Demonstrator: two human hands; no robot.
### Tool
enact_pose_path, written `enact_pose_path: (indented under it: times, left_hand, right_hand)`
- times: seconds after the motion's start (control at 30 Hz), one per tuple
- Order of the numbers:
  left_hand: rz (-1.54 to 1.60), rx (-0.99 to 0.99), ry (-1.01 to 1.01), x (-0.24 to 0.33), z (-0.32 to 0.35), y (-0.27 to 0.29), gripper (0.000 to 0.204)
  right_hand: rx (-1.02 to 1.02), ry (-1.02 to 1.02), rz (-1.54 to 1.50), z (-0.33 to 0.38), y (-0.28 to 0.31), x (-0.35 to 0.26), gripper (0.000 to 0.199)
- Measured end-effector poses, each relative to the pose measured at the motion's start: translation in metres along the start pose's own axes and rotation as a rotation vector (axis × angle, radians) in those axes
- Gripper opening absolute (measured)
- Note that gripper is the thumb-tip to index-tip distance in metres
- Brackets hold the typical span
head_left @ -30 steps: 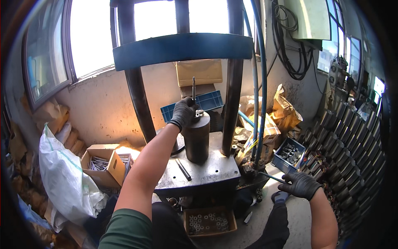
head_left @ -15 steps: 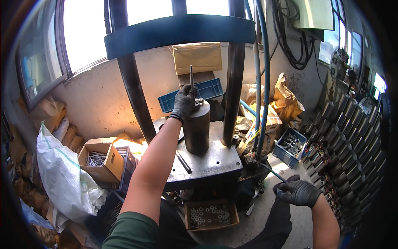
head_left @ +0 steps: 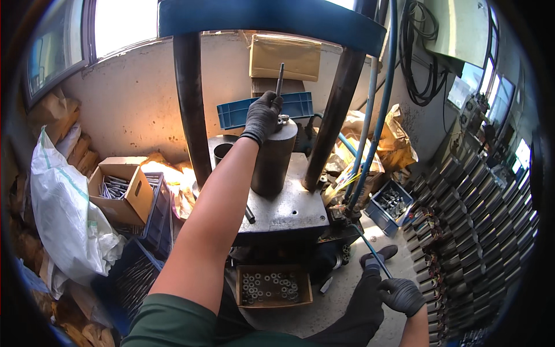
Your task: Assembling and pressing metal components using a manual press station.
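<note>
We get strong daylight from the window (head_left: 124, 26) at upper left, its panes blown to flat white. Smaller blown patch (head_left: 522, 154) at far right. Warm orange glow low on the wall (head_left: 144, 115); glare on the metal plate (head_left: 274, 218), deep shadow beneath it. We see thin bright streaks along stacked tubes (head_left: 483, 225). Left hand (head_left: 263, 118) and rod (head_left: 280, 80) fairly sharp; right hand (head_left: 403, 296) dark, fine detail lost. Fisheye: we note blue beam (head_left: 266, 22) bowing, corners black, rim soft.
</note>
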State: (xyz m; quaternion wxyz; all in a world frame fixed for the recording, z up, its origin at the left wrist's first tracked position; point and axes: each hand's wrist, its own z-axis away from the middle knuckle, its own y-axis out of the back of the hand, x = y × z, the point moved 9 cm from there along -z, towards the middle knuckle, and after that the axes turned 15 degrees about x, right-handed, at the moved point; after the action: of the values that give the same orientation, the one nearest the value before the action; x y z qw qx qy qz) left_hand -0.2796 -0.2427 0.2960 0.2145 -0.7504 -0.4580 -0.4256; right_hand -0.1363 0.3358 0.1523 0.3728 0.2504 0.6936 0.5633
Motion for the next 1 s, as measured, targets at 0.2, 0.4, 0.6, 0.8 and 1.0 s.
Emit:
enact_pose_path:
  times: [0.2, 0.4, 0.6, 0.8, 1.0]
  left_hand:
    - [-0.145, 0.007, -0.008, 0.013, 0.007, 0.011, 0.031]
    - [-0.181, 0.020, -0.056, 0.023, 0.013, 0.013, 0.032]
    - [-0.161, 0.024, -0.065, 0.022, 0.010, 0.011, 0.032]
    - [-0.093, 0.022, -0.044, 0.015, 0.009, 0.008, 0.033]
    - [-0.047, -0.003, -0.056, 0.011, 0.003, 0.004, 0.032]
  right_hand:
    - [0.004, -0.029, 0.006, -0.003, 0.006, -0.007, 0.025]
    - [0.025, -0.013, -0.013, -0.005, 0.012, -0.011, 0.023]
    - [0.033, -0.020, -0.027, -0.007, 0.015, -0.016, 0.024]
    - [0.050, -0.057, -0.047, -0.008, 0.014, -0.013, 0.022]
    - [0.067, -0.084, -0.046, -0.006, 0.019, -0.014, 0.022]
